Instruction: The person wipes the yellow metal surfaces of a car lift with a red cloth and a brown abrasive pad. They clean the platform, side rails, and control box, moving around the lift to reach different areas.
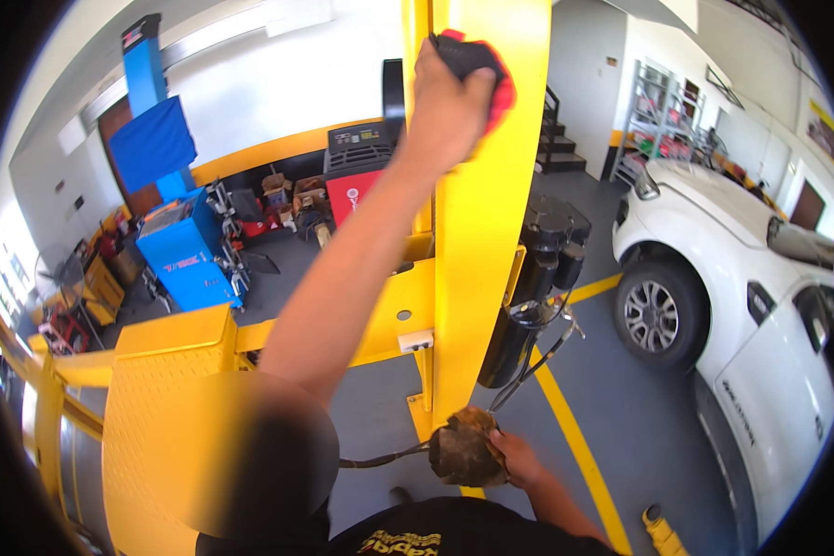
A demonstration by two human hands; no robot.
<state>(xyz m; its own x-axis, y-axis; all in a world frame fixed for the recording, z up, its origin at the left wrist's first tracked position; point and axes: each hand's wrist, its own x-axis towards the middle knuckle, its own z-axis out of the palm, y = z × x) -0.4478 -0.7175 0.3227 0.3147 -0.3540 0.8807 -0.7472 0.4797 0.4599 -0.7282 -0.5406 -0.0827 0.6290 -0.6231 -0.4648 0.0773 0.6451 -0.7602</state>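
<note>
My left hand (pixel 445 116) is raised high, its fingers closed on a black and red cloth (pixel 502 82). The cloth lies against the face of a tall yellow post (pixel 480 278). Lower down, near my body, my right hand (pixel 519 458) grips the right side of a brown, dark-stained bundle (pixel 466 451) that looks like a crumpled rag. Some of its fingers are hidden behind that bundle. A black motor and pump unit (pixel 549 243) is mounted on the post's right side, with hoses hanging from it.
A yellow ramp platform (pixel 162 371) and crossbeam (pixel 371 320) extend left of the post. A white pickup truck (pixel 760 269) stands at the right. Behind are a red machine (pixel 361 181), a blue machine (pixel 190 250) and metal shelves (pixel 656 111). A yellow cylinder (pixel 663 533) is at lower right.
</note>
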